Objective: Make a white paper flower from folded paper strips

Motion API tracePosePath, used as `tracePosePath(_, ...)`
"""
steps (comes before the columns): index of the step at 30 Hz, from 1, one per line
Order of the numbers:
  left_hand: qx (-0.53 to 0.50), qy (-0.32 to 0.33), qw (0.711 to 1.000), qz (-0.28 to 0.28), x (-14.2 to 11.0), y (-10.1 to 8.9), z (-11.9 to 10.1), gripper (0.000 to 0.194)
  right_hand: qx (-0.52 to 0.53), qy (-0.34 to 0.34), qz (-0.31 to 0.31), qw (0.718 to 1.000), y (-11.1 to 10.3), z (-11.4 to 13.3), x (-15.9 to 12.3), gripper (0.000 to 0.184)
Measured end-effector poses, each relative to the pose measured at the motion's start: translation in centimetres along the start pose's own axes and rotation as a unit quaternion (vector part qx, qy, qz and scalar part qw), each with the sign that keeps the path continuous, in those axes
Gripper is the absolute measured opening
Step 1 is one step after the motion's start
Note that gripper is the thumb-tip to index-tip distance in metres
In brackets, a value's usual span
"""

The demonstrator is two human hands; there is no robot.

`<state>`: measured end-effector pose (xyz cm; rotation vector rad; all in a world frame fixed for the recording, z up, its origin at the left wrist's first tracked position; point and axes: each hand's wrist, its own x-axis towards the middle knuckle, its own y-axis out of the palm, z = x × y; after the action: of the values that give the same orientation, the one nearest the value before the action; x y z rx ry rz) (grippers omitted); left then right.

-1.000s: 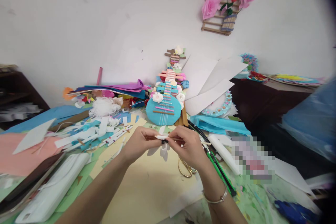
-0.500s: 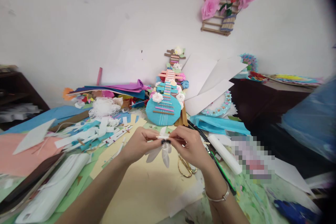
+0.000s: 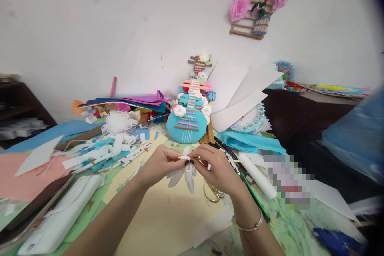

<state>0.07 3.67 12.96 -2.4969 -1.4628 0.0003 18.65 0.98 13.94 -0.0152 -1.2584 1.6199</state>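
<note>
Centred over the cream paper sheet (image 3: 162,212), white paper petals (image 3: 189,178) hang from between my two hands. My left hand (image 3: 160,165) pinches their gathered upper end between thumb and fingers. Closed from the other side, my right hand (image 3: 214,166) grips a thin pale stick (image 3: 235,161) whose end sticks out to the right, and its thumb meets the petals. The white paper appears rolled around the stick; fingers partly hide this. Gold-handled scissors (image 3: 211,192) lie beneath my right hand.
A blue paper lute model (image 3: 186,128) leans on the wall ahead. Paper scraps (image 3: 112,148) and a white power strip (image 3: 61,216) are on the left. A white roll (image 3: 258,176), a folded blue sheet (image 3: 252,143) and a blue glue gun (image 3: 337,242) lie right.
The stick now sticks out a little further to the right of my right hand. The petals hang slightly lower; both hands stay almost in place.
</note>
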Motion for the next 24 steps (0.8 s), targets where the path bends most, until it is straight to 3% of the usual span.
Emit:
tracePosePath(5, -0.041, -0.048, 0.998, 0.001, -0.06, 0.1, -0.02, 0.028, 0.011, -0.016, -0.008, 1.0, -0.08, -0.13, 0.02, 0.017)
tracePosePath(16, -0.044, -0.035, 0.998, -0.008, -0.27, 0.14, -0.09, 0.022, 0.051, -0.029, -0.033, 0.998, -0.06, -0.51, 0.04, 0.019)
tracePosePath(20, 0.005, -0.006, 1.0, -0.021, -0.28, 0.05, -0.15, 0.024, 0.054, -0.023, -0.028, 0.998, -0.1, -0.3, 0.03, 0.021)
tracePosePath(24, 0.107, 0.05, 0.993, -0.026, -0.38, 0.14, -0.63, 0.023, 0.018, 0.028, -0.012, 0.999, -0.11, -0.25, -0.05, 0.012)
